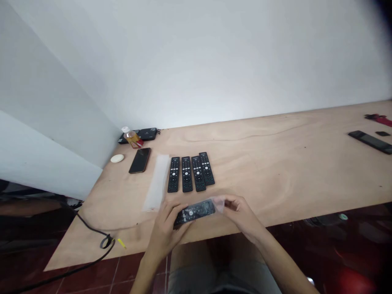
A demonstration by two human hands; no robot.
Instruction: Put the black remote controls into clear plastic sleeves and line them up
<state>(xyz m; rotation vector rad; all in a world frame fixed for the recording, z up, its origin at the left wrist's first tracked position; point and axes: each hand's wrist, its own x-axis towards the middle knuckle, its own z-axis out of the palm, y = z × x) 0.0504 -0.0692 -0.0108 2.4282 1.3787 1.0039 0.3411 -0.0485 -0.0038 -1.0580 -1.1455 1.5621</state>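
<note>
Near the table's front edge my left hand (168, 224) grips the left end of a black remote control (197, 212). A clear plastic sleeve (218, 203) covers the remote and sticks out past its right end. My right hand (240, 214) pinches that loose end of the sleeve. Just beyond my hands several bare black remotes (173, 174) lie side by side on the table, the two rightmost touching. Left of them is a flat stack of translucent plastic sleeves (157, 181), its near end close to my left hand.
On the wooden table (275, 163), a phone (140, 160), a round white lid (117, 158), a bottle (132, 138) and black boxes (148, 134) stand at the left. A dark handheld device (370, 141) lies far right. A black cable (92, 228) crosses the left corner.
</note>
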